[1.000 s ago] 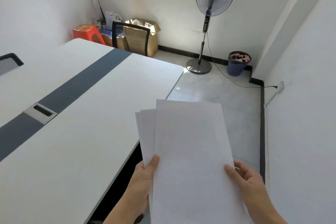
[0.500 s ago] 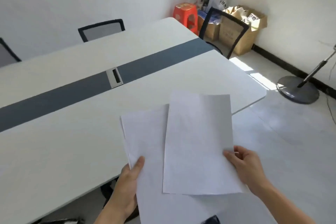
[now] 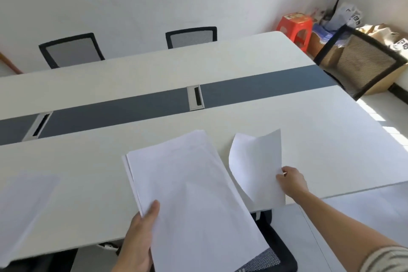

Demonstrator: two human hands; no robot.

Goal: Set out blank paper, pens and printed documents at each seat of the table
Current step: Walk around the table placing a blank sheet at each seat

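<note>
- Paper: a stack of blank sheets sits in our left grip, thumb on top at the near left corner and fingers curled beneath. The stack hangs over the near edge of the worktop, above a chair tucked under it.
- Our right grip pinches a single sheet by its right edge, just beside the stack but apart from it. The sheet's left side curls upward and its near edge juts past the worktop's edge. We cannot tell whether it touches the surface.
- We judge the step in hand to be laying one blank sheet at this seat. Another sheet lies flat on the worktop to the far left, so that place seems served with paper.
- The next move calls for lowering the single sheet flat, easing it inward so nothing overhangs, then loosening the pinch. Thin paper wafts and slides, so we should set it down gently.
- The two far chairs and the end chair have nothing laid before them, and we see no pens or printed documents. By our reckoning the task is in its early part.
</note>
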